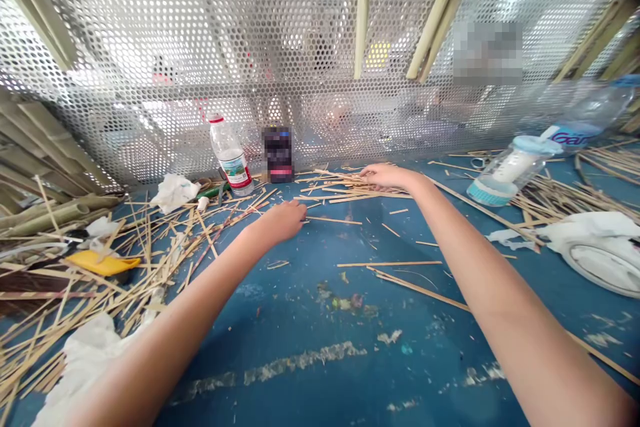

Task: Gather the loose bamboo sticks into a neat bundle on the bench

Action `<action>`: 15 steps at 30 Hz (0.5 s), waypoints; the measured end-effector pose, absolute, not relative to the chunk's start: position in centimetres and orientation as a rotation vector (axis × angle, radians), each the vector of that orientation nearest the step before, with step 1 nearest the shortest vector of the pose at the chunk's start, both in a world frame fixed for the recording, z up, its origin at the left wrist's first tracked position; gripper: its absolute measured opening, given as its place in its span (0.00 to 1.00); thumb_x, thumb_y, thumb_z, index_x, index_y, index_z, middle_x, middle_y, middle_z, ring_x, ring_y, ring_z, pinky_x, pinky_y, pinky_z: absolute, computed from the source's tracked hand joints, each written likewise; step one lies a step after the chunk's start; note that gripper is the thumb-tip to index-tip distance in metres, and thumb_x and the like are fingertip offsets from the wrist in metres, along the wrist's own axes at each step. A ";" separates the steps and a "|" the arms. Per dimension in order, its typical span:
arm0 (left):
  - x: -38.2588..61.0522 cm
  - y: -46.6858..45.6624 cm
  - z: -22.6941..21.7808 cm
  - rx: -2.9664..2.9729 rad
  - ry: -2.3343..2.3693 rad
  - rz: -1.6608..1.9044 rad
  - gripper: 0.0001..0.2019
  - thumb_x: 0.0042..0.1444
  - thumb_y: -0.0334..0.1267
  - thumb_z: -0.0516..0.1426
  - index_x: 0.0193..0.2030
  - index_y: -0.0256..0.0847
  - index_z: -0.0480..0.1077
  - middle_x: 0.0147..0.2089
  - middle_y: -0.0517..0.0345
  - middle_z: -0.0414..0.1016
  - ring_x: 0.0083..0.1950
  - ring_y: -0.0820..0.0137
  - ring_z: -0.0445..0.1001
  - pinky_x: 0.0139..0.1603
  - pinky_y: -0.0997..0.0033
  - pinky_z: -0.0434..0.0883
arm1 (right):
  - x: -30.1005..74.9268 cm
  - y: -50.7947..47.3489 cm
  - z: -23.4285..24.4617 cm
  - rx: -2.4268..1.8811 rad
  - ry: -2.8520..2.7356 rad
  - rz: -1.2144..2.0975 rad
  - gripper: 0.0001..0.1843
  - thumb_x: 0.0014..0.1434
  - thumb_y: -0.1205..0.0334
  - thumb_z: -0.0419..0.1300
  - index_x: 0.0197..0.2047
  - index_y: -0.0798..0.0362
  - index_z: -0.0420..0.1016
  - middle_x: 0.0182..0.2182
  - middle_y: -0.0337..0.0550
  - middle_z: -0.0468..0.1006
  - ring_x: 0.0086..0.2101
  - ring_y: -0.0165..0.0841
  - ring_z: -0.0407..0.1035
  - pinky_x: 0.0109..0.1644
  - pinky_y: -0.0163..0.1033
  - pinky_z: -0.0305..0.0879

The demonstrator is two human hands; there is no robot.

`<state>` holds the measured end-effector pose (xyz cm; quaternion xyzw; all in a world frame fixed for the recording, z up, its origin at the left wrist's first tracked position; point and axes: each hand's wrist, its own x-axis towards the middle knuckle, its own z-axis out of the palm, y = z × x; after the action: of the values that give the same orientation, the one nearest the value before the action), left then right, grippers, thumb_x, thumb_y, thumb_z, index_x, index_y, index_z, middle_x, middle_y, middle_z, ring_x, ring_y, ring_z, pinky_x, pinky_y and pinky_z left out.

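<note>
My left hand [287,219] is closed low over the blue table, left of the middle. A thin bamboo strip [335,221] runs out to the right from its fingertips. Farther back, my right hand [384,176] reaches into a loose pile of bamboo strips [345,188], fingers bent down and closed around some of them. Part of the pile is hidden under that hand. Several single strips, among them a long pale strip [390,263], lie on the table between my forearms.
A perforated metal screen [300,100] stands behind the table [310,320]. Against it are a red-capped bottle [233,160] and a dark box [279,157]. Left lie scattered strips [145,267] and a yellow-handled tool [103,263]; right, a clear cup [513,170] and a white tape roll [600,253].
</note>
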<state>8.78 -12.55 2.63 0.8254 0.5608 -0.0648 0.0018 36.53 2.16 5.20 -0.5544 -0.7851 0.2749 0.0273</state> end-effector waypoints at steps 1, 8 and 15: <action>8.8 -12.5 2.5 2.592 1.762 -0.201 0.14 0.65 0.32 0.47 0.49 0.33 0.71 0.52 0.42 0.74 0.53 0.59 0.74 0.55 0.62 0.68 | 36.5 2.0 5.5 -1.732 -2.410 0.831 0.21 0.63 0.60 0.55 0.59 0.50 0.70 0.47 0.50 0.78 0.35 0.33 0.72 0.33 0.33 0.65; 8.8 -12.6 2.7 2.558 1.756 -0.193 0.12 0.64 0.32 0.48 0.46 0.33 0.72 0.48 0.44 0.78 0.49 0.61 0.76 0.50 0.65 0.70 | 36.6 1.1 6.7 -1.890 -2.454 0.796 0.11 0.60 0.61 0.58 0.44 0.53 0.78 0.39 0.48 0.80 0.32 0.33 0.73 0.34 0.35 0.67; 8.6 -12.8 3.2 2.507 1.731 -0.183 0.10 0.62 0.37 0.53 0.44 0.35 0.72 0.48 0.46 0.76 0.49 0.62 0.76 0.49 0.68 0.70 | 37.4 2.1 5.2 -1.993 -2.538 0.413 0.08 0.54 0.65 0.62 0.24 0.56 0.76 0.25 0.50 0.78 0.26 0.38 0.72 0.32 0.42 0.67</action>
<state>8.55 -12.83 3.16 0.8206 0.5665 -0.0599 0.0449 37.44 2.11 5.19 -0.6116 -0.7789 0.1268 -0.0556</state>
